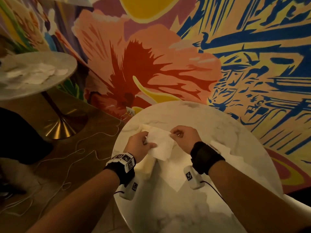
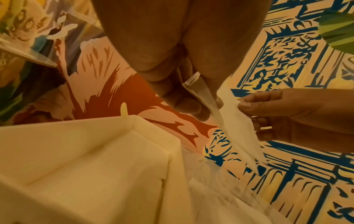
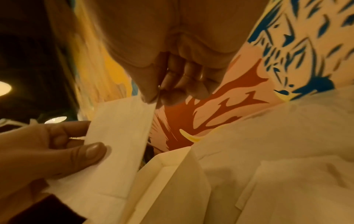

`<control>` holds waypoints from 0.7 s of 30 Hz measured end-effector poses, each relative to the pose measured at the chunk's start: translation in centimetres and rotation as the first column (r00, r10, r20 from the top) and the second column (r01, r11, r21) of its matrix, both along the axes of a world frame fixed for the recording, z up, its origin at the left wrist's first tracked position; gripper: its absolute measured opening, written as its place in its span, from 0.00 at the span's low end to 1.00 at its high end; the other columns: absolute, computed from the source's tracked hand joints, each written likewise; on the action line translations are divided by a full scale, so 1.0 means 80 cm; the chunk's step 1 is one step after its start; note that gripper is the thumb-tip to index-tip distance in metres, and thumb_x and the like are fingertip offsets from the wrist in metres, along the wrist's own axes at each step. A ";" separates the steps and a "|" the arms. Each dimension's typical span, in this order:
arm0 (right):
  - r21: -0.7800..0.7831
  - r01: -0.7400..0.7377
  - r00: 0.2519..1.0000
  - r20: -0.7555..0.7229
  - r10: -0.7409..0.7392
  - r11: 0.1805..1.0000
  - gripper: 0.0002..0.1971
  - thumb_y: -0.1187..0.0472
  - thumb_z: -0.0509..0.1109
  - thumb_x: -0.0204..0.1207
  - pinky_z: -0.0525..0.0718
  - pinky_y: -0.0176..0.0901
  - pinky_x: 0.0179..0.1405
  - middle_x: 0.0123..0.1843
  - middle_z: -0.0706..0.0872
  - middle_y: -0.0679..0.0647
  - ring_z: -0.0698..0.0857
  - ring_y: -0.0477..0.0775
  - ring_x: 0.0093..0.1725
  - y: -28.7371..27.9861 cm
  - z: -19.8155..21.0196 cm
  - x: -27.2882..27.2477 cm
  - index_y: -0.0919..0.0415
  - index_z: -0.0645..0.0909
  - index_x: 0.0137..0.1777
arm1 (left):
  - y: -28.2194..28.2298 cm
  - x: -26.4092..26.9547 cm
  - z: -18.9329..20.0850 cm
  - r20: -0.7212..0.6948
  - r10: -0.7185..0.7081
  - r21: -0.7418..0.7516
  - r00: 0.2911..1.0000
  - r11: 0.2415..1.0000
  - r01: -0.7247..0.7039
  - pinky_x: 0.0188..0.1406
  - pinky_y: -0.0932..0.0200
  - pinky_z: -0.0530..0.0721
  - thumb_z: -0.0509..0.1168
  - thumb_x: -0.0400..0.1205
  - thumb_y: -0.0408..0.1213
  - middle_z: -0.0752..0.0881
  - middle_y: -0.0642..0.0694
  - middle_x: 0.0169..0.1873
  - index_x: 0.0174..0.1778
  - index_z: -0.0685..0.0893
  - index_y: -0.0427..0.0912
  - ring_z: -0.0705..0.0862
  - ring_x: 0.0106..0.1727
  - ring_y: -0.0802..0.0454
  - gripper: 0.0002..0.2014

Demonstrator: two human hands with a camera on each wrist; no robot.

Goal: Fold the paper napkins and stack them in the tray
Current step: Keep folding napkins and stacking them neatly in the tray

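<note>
A white paper napkin (image 1: 161,145) hangs in the air above the round marble table (image 1: 210,118), held between both hands. My left hand (image 1: 143,143) pinches its left edge with thumb over the sheet and fingers behind. My right hand (image 1: 178,134) pinches its top right corner between thumb and forefinger. The same napkin (image 2: 239,125) (image 3: 118,136) shows in both wrist views. Below it lies a cream tray (image 2: 86,151) (image 3: 168,174) (image 1: 146,167), largely hidden in the head view. More loose white napkins (image 1: 223,152) (image 3: 277,151) lie on the table under my right wrist.
A painted mural wall (image 1: 168,56) stands right behind the table. A second round table (image 1: 67,61) with several loose napkins (image 1: 33,73) stands at the far left on a brass pedestal (image 1: 58,126). White cables (image 1: 80,148) trail over the wooden floor.
</note>
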State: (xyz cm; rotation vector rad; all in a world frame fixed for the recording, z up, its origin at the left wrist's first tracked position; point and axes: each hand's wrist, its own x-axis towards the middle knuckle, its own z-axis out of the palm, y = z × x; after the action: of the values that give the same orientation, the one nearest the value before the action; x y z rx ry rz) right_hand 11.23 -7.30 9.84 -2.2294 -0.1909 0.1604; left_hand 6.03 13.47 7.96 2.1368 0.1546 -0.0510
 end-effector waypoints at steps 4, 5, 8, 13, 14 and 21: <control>-0.042 0.014 0.998 -0.053 -0.016 0.999 0.03 0.59 0.76 0.76 0.75 0.21 0.37 0.40 0.88 0.46 0.82 0.39 0.39 0.029 -0.011 0.009 0.50 0.89 0.43 | 0.038 -0.002 -0.011 -0.113 0.069 0.116 0.991 0.992 -0.055 0.29 0.72 0.78 0.77 0.78 0.43 0.88 0.52 0.41 0.51 0.82 0.51 0.88 0.36 0.55 0.11; -0.043 0.023 0.997 -0.071 -0.026 0.999 0.03 0.59 0.76 0.76 0.76 0.23 0.38 0.40 0.88 0.46 0.83 0.41 0.39 0.036 -0.015 0.009 0.50 0.89 0.42 | 0.050 -0.004 -0.016 -0.143 0.091 0.144 0.986 0.987 -0.070 0.30 0.70 0.80 0.76 0.78 0.43 0.89 0.51 0.41 0.51 0.84 0.49 0.89 0.36 0.54 0.10; -0.093 0.021 0.992 -0.118 -0.032 0.995 0.01 0.58 0.77 0.75 0.83 0.35 0.51 0.40 0.88 0.47 0.85 0.46 0.43 0.058 -0.032 0.010 0.52 0.90 0.43 | 0.082 -0.013 -0.030 -0.179 0.156 0.241 0.971 0.964 -0.111 0.40 0.64 0.79 0.74 0.79 0.43 0.88 0.52 0.45 0.51 0.87 0.49 0.86 0.44 0.52 0.07; -0.223 -0.062 0.974 -0.226 0.010 0.973 0.05 0.55 0.77 0.74 0.83 0.40 0.61 0.48 0.90 0.49 0.87 0.50 0.51 0.088 -0.057 0.009 0.54 0.91 0.47 | 0.104 -0.019 -0.046 -0.214 0.182 0.252 0.960 0.960 -0.125 0.46 0.61 0.79 0.71 0.82 0.39 0.88 0.53 0.48 0.58 0.86 0.50 0.84 0.45 0.55 0.09; -0.252 -0.081 0.971 -0.238 0.020 0.964 0.06 0.55 0.76 0.74 0.83 0.41 0.62 0.49 0.91 0.49 0.87 0.50 0.52 0.095 -0.061 0.009 0.54 0.91 0.48 | 0.107 -0.019 -0.049 -0.225 0.175 0.241 0.959 0.963 -0.120 0.46 0.61 0.79 0.72 0.82 0.39 0.87 0.54 0.47 0.58 0.86 0.50 0.83 0.45 0.56 0.10; -0.456 -0.193 0.956 -0.288 0.061 0.869 0.06 0.56 0.70 0.77 0.87 0.45 0.54 0.49 0.90 0.49 0.87 0.53 0.50 0.124 -0.086 -0.002 0.51 0.89 0.46 | 0.112 -0.019 -0.056 -0.258 0.139 0.222 0.956 0.972 -0.082 0.48 0.60 0.84 0.72 0.81 0.38 0.87 0.55 0.43 0.57 0.87 0.50 0.84 0.43 0.57 0.09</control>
State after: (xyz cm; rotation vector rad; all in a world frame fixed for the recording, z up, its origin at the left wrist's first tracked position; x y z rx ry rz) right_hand 11.11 2.63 2.99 -2.6574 -0.1646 0.6397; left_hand 4.47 22.43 3.45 2.3201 0.4596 -0.2741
